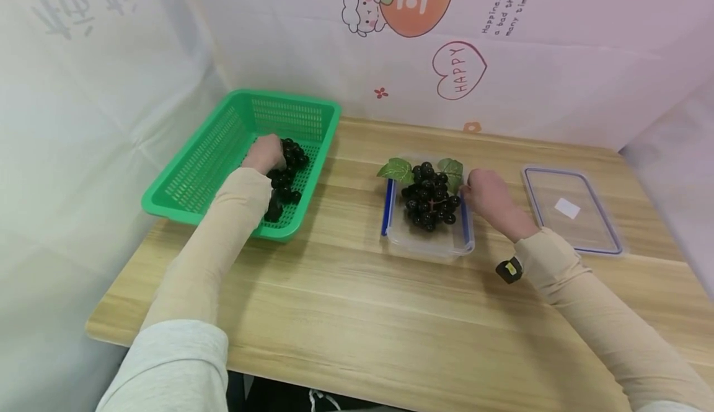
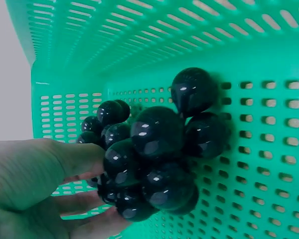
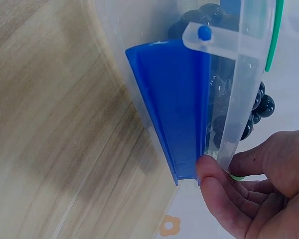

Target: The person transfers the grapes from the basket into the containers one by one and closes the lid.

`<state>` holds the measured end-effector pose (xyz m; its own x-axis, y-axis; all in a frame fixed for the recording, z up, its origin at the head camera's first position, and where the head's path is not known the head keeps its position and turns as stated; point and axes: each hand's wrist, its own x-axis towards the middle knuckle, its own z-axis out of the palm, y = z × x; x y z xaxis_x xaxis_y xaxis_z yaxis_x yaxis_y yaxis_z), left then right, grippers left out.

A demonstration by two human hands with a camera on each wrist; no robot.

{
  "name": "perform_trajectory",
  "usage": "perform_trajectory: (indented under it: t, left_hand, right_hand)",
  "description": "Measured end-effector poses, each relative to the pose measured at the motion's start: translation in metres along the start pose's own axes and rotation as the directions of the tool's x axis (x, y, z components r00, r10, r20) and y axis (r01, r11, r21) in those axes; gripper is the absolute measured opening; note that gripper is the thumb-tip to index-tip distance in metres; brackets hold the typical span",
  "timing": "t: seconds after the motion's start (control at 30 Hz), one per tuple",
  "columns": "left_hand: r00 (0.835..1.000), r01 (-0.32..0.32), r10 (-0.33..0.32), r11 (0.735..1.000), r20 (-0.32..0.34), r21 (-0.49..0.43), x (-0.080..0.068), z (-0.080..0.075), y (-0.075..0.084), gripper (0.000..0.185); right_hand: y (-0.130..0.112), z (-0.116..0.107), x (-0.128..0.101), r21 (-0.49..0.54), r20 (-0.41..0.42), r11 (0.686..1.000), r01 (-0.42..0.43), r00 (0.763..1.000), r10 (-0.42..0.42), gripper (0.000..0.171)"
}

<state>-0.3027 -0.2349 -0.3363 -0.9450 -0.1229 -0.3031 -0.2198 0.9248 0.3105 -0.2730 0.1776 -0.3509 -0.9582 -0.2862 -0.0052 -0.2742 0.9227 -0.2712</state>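
Pale sleeve (image 1: 173,368) foremost; left hand (image 1: 264,153), grip partly closed, holds dark grapes (image 2: 157,133) in green basket (image 1: 284,97); right hand (image 1: 491,195) pinches box rim (image 3: 235,112).

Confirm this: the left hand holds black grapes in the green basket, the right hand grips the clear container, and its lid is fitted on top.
The lid isn't fitted: the head view shows it lying on the table, right of the clear container. The rest stands.

Arms (image 1: 206,263) reach forward, left fingers (image 2: 102,226), right fingers (image 3: 224,199) pinching
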Motion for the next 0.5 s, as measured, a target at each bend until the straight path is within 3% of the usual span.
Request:
perform_trajectory:
  t: [0.17,0.37,0.5]
  left_hand:
    - [0.998,-0.046,0.047,0.999,-0.047,0.016,0.0040,0.0041,-0.0019,0.033]
    - [0.990,-0.100,0.101,0.995,-0.099,0.017,0.0066,0.0073,-0.0022,0.013]
    - [0.983,-0.137,0.132,0.990,-0.129,-0.035,0.0087,0.0075,-0.0036,0.015]
  right_hand:
    - [0.0011,0.0005,-0.0002,0.010,0.008,1.000,-0.005,1.000,0.005,0.033]
    - [0.0025,0.0022,0.0004,-0.008,-0.020,1.000,0.003,1.000,-0.003,0.037]
    - [0.0029,0.0021,0.0002,-0.003,-0.021,1.000,-0.002,1.000,0.002,0.038]
